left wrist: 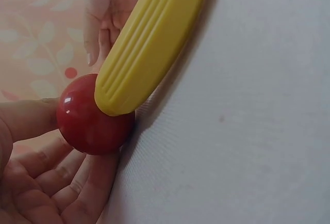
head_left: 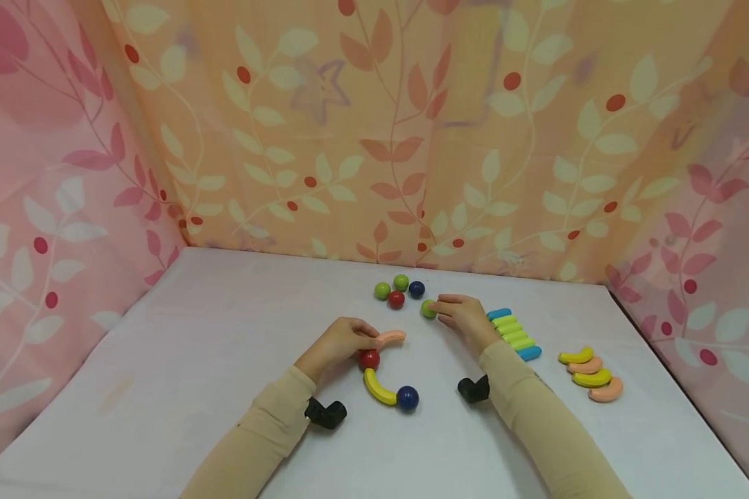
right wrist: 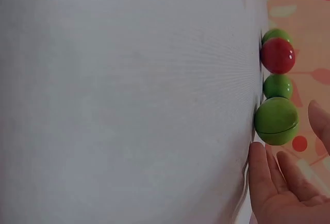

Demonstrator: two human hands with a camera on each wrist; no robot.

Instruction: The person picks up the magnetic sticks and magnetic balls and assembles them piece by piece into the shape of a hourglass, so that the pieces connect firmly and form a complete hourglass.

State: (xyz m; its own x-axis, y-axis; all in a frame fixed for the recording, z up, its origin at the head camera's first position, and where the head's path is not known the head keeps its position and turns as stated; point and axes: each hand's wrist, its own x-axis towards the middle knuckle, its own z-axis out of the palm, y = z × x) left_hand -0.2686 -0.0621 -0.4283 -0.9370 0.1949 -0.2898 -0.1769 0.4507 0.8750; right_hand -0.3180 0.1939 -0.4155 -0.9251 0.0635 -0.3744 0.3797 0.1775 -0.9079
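My left hand (head_left: 343, 339) pinches the near end of a pink curved piece (head_left: 392, 337), just behind a red ball (head_left: 369, 359). From the left wrist, the red ball (left wrist: 95, 123) hides that grip, and its front meets a yellow toy banana (left wrist: 154, 38). A dark blue ball (head_left: 408, 398) sits at the banana's other end, so these pieces form a bent line. My right hand (head_left: 465, 317) reaches to a green ball (head_left: 428, 309). Seen from the right wrist, its fingers (right wrist: 263, 182) are extended beside the green ball (right wrist: 277, 121), with the thumb apart from it.
Behind my hands, two green balls (head_left: 382, 290), a red ball (head_left: 396, 299) and a dark blue ball (head_left: 417, 290) are clustered. Several green and blue sticks (head_left: 513, 331) lie beside my right wrist. Yellow and pink curved pieces (head_left: 591, 379) lie in a row farther right.
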